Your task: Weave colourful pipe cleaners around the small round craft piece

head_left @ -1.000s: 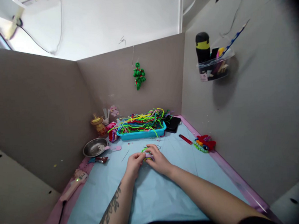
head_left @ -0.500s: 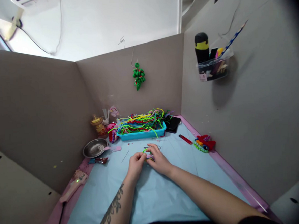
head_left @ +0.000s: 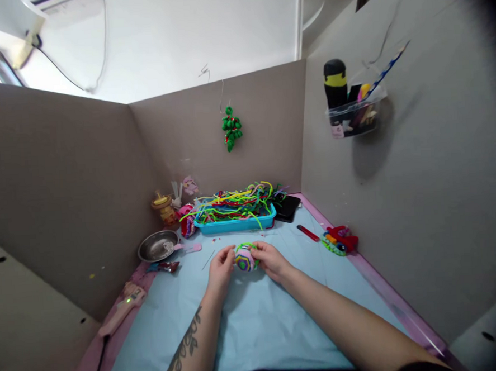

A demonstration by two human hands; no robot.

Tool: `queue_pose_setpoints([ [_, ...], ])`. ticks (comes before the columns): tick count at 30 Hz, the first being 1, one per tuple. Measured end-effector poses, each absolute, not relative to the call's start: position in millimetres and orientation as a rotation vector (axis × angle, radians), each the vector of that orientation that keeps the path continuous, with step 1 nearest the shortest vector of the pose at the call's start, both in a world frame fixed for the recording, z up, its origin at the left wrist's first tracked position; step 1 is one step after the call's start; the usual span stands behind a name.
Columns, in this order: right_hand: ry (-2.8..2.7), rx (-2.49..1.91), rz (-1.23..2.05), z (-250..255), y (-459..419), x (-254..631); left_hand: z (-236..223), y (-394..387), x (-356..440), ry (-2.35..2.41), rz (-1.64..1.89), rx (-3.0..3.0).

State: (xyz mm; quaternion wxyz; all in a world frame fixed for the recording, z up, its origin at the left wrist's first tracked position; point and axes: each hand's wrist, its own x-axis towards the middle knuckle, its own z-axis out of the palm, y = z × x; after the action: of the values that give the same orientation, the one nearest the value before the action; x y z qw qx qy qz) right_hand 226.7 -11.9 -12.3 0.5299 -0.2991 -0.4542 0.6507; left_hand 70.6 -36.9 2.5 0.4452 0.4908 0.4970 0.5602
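A small round piece [head_left: 245,260] with concentric rings in purple, pink, yellow and green is held up over the middle of the worktop [head_left: 260,324], its ringed face turned toward the wearer. It is gripped at its right edge between the thumb and fingers of the right hand [head_left: 274,262]. The left hand [head_left: 220,266] is held just beside its left edge, thumb and fingertips brought close together; whether anything is pinched there cannot be told. A bright green strip [head_left: 246,245] is seen along the piece's upper edge.

Behind the hands, a blue tray [head_left: 233,226] is heaped with pipe cleaners [head_left: 232,200]. To the left, a metal bowl [head_left: 147,249] is set near a pink glue gun [head_left: 122,312]; to the right, a red utility knife [head_left: 308,233] is laid down.
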Motion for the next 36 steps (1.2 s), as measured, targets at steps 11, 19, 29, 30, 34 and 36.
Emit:
queue_pose_setpoints([
  [11, -0.946, -0.657, 1.673, -10.8, -12.2, 227.2, 6.3, -41.1, 74.2, 0.767, 1.326, 0.795],
  [19, -1.126, -0.922, 1.359, -5.3, -16.5, 228.1, 10.0, -37.7, 58.3, 0.715, 1.346, 0.75],
  [29, -0.887, -0.743, 1.749, 0.1, -26.5, 221.6, 9.6, -44.3, 68.7, 0.697, 1.265, 1.088],
  [30, -0.864, -0.742, 1.758, -0.9, -25.4, 222.0, 9.7, -44.5, 70.3, 0.711, 1.276, 1.129],
  [34, -0.769, -0.722, 1.821, -4.4, -22.2, 223.0, 10.8, -43.3, 71.0, 0.758, 1.29, 1.23],
  [36, -0.742, -0.705, 1.856, -5.4, -21.9, 222.5, 11.1, -42.3, 68.7, 0.756, 1.278, 1.238],
])
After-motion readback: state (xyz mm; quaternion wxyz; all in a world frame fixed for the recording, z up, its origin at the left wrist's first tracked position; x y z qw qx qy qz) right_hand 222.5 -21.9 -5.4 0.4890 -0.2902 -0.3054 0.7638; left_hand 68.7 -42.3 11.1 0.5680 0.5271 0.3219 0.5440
